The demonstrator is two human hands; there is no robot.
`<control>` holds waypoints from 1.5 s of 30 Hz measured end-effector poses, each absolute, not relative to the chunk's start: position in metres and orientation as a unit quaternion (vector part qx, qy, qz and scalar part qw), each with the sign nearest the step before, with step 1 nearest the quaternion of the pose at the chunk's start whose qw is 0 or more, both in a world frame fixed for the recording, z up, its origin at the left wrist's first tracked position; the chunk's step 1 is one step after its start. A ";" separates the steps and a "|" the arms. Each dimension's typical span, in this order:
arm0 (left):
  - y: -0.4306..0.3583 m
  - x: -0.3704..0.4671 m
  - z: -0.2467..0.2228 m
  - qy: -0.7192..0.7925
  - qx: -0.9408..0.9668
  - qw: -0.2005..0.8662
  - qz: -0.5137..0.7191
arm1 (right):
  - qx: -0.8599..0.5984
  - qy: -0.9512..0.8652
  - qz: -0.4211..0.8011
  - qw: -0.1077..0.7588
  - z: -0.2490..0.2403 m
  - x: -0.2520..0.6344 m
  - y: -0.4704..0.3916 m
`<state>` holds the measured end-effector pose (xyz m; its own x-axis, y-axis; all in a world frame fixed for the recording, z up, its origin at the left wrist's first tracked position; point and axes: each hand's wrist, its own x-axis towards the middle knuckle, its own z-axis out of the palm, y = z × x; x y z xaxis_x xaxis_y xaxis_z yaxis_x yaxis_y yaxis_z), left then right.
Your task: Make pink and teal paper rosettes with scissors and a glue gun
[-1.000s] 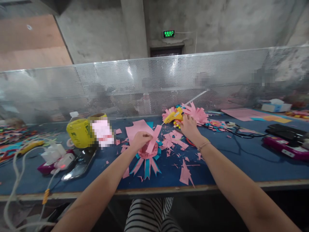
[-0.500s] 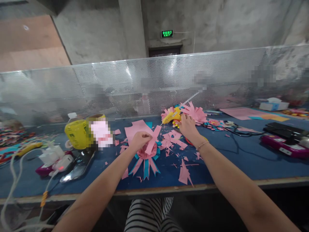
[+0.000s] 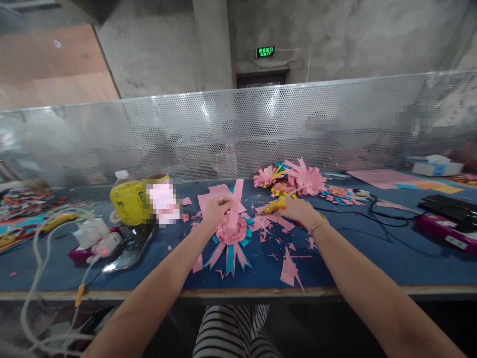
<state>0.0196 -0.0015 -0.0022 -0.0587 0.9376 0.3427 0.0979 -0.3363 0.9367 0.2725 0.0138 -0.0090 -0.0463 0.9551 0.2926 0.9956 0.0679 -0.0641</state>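
My left hand (image 3: 219,210) pinches a pink paper strip (image 3: 236,201), which stands nearly upright over a paper rosette (image 3: 230,238). The rosette has pink pleats, blue edging and pink and blue ribbon tails pointing toward me. My right hand (image 3: 299,211) is wrapped round a yellow hot glue gun (image 3: 278,204); its nozzle points left toward the strip, a short way apart from it. Behind the left hand lies a pink paper sheet (image 3: 214,196). Pink paper scraps (image 3: 288,268) are strewn round the rosette.
Finished-looking paper flowers (image 3: 303,179) lie at the back. On the left are a yellow-labelled bottle (image 3: 126,204), a phone (image 3: 130,251) and a power strip (image 3: 80,252) with cables. Another purple power strip (image 3: 439,232) sits at right. A perforated metal screen (image 3: 186,139) closes the table's back.
My right hand has brought the glue gun lower and nearer, away from the paper flowers. The strip in my left hand has turned more upright. The view has shifted slightly left.
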 end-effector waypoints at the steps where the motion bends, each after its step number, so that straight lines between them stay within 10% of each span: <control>1: -0.002 0.020 -0.002 0.437 0.575 0.378 0.579 | -0.673 -0.721 -0.096 0.129 -0.009 0.271 0.013; 13: -0.011 0.030 -0.004 0.365 0.568 0.465 0.573 | -0.236 -0.916 -0.189 0.262 -0.001 0.204 -0.020; 45: -0.009 0.031 -0.007 0.401 0.635 0.321 0.577 | -0.351 -0.808 0.149 0.449 -0.003 0.186 -0.023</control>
